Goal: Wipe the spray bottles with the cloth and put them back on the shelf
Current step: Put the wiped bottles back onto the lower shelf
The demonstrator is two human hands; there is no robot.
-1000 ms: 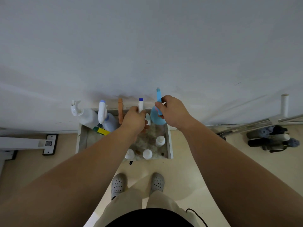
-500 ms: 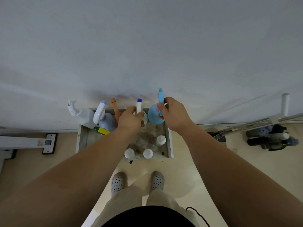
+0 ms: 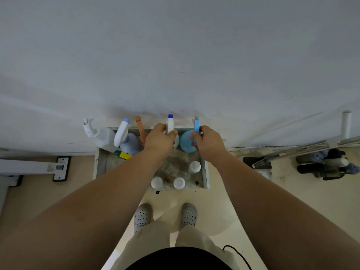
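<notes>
While gripping white spray bottle (image 3: 170, 125) with left hand (image 3: 159, 139) and blue spray bottle (image 3: 186, 142), at its 3 o'clock, with right hand (image 3: 208, 143), probably lift straight up: standing upright, nozzles toward 12 o'clock.

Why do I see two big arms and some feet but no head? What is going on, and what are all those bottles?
The camera sits on a person's head and looks down, so you see what they see: their own arms, and their grey shoes on the floor. There is no robot, and just this one camera. In front of them, against the wall, is a low shelf shaped like a shallow tray. The left hand grips a white spray bottle with a blue tip. The right hand grips a round blue spray bottle. More spray bottles stand at the back left, and three small white bottles stand nearer the feet. The job is wiping the bottles, but I can see no cloth here.
</notes>
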